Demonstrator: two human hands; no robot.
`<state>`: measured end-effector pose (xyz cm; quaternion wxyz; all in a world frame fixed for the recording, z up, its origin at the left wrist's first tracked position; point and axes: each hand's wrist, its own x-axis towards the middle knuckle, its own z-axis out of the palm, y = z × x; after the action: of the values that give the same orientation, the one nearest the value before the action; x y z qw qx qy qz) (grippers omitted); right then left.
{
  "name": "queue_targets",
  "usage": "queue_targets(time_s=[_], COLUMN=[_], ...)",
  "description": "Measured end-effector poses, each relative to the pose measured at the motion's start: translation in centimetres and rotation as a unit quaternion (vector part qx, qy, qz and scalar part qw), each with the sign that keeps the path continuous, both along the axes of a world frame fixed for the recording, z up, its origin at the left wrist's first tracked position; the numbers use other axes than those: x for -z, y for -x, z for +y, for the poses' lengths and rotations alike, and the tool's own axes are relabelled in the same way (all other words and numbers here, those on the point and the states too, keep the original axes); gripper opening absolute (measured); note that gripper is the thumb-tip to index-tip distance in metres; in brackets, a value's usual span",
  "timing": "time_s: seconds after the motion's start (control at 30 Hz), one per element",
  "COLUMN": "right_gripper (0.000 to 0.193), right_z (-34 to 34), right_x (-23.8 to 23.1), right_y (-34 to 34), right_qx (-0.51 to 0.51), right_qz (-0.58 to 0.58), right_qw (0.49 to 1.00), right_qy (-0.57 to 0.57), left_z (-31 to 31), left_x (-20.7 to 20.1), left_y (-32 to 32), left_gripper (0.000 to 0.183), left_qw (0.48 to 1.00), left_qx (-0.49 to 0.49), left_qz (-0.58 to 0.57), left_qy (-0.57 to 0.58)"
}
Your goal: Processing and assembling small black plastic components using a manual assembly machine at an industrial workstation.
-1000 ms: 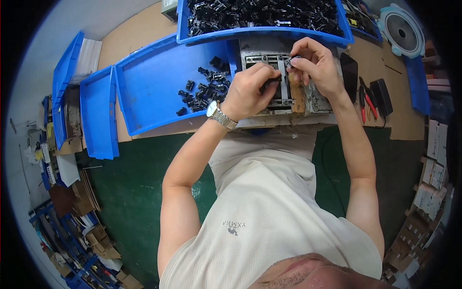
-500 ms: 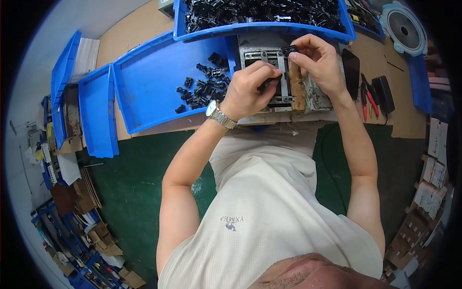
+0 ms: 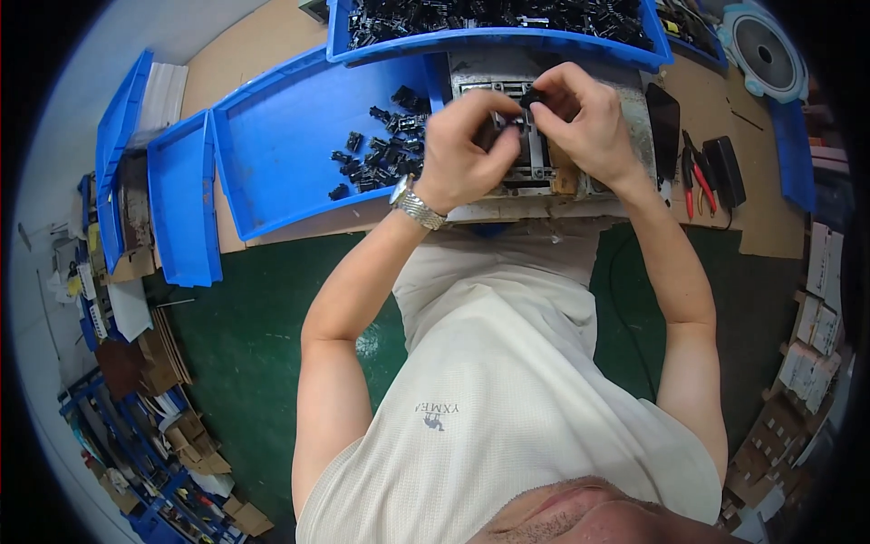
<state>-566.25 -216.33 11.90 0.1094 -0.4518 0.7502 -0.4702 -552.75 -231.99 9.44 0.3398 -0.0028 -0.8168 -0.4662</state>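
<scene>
Over a metal fixture (image 3: 537,161) my two hands are close together. My right hand (image 3: 587,122) pinches a small black plastic part (image 3: 532,96) between thumb and fingertips, above the fixture's far end. Curled in just left of it, my left hand (image 3: 460,145) has thumb and index finger closed near the same part. Something dark shows between the left fingers, but motion smears it and I cannot make it out. A brown block (image 3: 565,174) sits along the fixture's right side.
A blue tray (image 3: 272,172) on the left holds loose black parts (image 3: 385,154). A fuller blue bin (image 3: 498,45) stands at the back. To the right lie a dark flat object (image 3: 663,131), red-handled pliers (image 3: 700,181), a black box (image 3: 724,170) and a round fan-like device (image 3: 766,54).
My left hand has moved up and toward my right hand, its thumb and index finger lifting off the fixture's middle. My right hand has shifted slightly left with the black plastic part.
</scene>
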Motion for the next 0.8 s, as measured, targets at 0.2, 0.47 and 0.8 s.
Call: queue_targets(time_s=[0.2,0.47,0.8], right_gripper=[0.017,0.018,0.02], right_z=[-0.5,0.1,0.2], right_x=[-0.1,-0.4,-0.1], right_y=[0.0,-0.5,0.9], right_qx=[-0.125,-0.106,-0.099], right_qz=[0.167,0.162,-0.093], right_qw=[0.976,0.979,0.991], right_qy=[0.061,0.062,0.003], left_z=[-8.2,-12.7,-12.1], left_x=[-5.4,-5.4,-6.3], left_y=[4.4,12.0,10.2], left_gripper=[0.003,0.024,0.013], left_qw=[0.878,0.912,0.956], left_qx=[-0.026,-0.187,-0.178], left_qz=[0.051,-0.17,-0.126], left_qy=[-0.476,0.323,0.196])
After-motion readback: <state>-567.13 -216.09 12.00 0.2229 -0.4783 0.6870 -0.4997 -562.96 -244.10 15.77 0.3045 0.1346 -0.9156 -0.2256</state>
